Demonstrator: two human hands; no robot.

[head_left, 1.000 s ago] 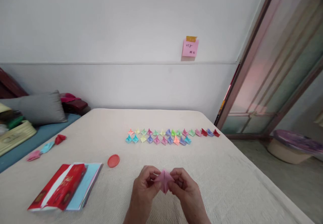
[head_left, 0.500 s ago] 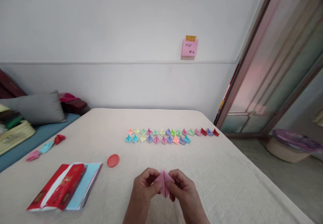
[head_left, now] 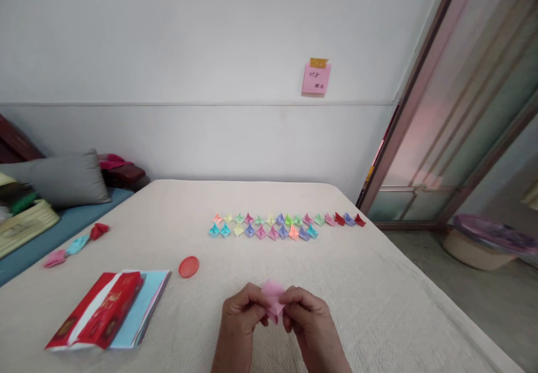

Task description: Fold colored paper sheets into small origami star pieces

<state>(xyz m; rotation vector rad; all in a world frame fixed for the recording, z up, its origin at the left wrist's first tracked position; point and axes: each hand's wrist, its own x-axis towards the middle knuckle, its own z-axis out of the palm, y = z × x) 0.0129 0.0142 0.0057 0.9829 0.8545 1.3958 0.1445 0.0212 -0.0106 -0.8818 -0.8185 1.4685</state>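
Between my hands is a small piece of folded pink origami paper (head_left: pixel 273 294), held just above the cloth-covered table near its front. My left hand (head_left: pixel 244 314) pinches its left edge between thumb and forefinger. On the right edge, my right hand (head_left: pixel 308 316) does the same. Fingers hide parts of both edges and the underside. Beyond the hands, two rows of small folded paper pieces (head_left: pixel 260 231) in many colours stretch across the table. A round red lid-like dish (head_left: pixel 189 267) lies to the left of my hands.
At the left front, a red and white packet (head_left: pixel 101 308) rests on a stack of coloured paper (head_left: pixel 145 305). Several folded papers (head_left: pixel 78 244) lie by the left edge. A pink note (head_left: pixel 316 79) is taped to the wall. A tub (head_left: pixel 483 244) stands on the floor at right.
The pink paper has gone from a flat diamond with a centre crease to a more opened, rounded shape. Both thumbs have shifted from its front face out toward its sides.
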